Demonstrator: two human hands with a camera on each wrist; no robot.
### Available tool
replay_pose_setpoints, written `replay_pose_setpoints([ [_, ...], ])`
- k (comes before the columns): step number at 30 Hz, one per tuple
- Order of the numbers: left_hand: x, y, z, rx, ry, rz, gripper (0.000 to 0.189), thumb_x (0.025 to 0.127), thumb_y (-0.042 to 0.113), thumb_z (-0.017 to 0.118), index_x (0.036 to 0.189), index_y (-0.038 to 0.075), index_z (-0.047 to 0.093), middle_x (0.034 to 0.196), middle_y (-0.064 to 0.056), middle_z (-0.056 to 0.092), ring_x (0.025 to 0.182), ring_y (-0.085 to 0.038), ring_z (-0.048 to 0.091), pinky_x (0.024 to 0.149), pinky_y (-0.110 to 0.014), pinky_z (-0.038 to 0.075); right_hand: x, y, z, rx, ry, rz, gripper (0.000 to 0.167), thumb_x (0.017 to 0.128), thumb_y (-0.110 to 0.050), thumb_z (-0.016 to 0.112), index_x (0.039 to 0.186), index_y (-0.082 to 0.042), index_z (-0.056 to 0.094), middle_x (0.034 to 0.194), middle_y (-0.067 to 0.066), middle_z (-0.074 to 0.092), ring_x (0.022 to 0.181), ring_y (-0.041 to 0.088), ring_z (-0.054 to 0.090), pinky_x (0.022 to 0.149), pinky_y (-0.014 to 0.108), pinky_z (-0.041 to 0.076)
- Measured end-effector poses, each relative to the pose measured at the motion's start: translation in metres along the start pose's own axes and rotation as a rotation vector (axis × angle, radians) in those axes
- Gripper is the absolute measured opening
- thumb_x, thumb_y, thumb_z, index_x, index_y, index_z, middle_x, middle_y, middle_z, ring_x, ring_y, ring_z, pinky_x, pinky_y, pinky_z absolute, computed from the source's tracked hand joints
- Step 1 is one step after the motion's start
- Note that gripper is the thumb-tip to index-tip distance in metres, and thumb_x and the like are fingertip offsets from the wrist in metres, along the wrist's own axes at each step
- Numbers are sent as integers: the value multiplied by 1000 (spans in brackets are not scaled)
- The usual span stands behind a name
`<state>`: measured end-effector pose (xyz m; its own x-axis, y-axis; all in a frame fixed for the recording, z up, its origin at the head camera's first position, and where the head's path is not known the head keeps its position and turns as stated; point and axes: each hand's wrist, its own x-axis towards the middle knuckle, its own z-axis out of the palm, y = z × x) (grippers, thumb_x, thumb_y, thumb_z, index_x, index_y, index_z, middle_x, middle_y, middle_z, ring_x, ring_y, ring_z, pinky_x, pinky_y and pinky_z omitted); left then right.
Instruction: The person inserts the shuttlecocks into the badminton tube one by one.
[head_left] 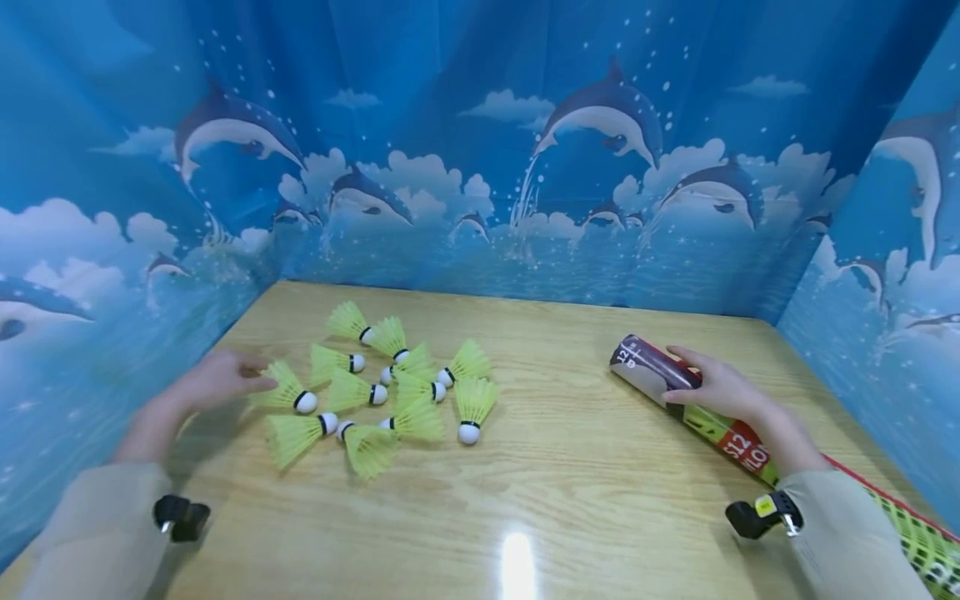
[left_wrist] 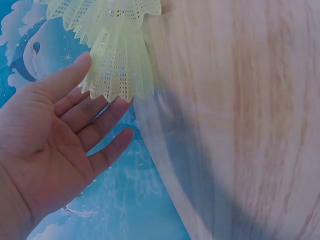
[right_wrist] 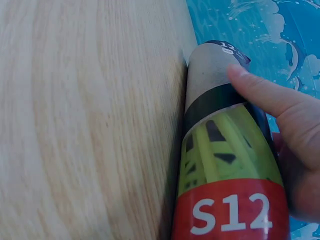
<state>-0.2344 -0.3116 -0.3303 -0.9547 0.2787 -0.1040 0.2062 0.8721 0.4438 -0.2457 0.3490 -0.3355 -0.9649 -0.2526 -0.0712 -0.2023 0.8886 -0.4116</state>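
Observation:
Several yellow shuttlecocks with white caps lie scattered on the left half of the table. At the leftmost shuttlecock (head_left: 282, 387) is my left hand (head_left: 221, 382); its thumb and fingers lie on either side of the skirt's rim (left_wrist: 117, 75) without visibly closing on it. In the left wrist view the fingers look loosely extended. My right hand (head_left: 723, 387) grips a long shuttlecock tube (head_left: 645, 371) lying at the right. The thumb rests on the tube near its dark band (right_wrist: 215, 105), and the other fingers are mostly hidden behind it. A red "S12" label (right_wrist: 232, 212) shows.
The wooden table (head_left: 570, 492) reaches back to a blue dolphin-print curtain (head_left: 465, 167), which also hangs along both sides. Past the right sleeve, a yellow-green lattice pattern (head_left: 918, 542) with a red edge continues in line with the tube. Bare tabletop separates shuttlecocks and tube.

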Motion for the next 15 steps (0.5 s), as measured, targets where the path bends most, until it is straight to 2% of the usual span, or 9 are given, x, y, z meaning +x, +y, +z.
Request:
replay_pose_setpoints([
  [6,-3,3,0,-7,12,-7,58,92,30,57,119,-20,48,119,-38,48,106,-52,48,82,-55,45,4,-1,2,-17,-28,43,95,78,-51,69,145,-1,24,130,36,39,103,42,50,75,49,45],
  [11,-3,0,0,-31,25,16,50,92,24,57,117,-20,50,121,-39,46,105,-52,48,82,-54,46,3,-3,1,-34,-17,8,92,77,-50,69,143,-1,28,129,34,41,102,39,51,75,47,46],
  [15,-2,-1,-2,-83,29,43,37,93,20,57,108,-13,59,113,-36,53,98,-47,54,77,-50,48,0,-5,1,-40,-16,-15,91,77,-50,70,143,-1,29,128,33,43,99,36,53,73,44,47],
])
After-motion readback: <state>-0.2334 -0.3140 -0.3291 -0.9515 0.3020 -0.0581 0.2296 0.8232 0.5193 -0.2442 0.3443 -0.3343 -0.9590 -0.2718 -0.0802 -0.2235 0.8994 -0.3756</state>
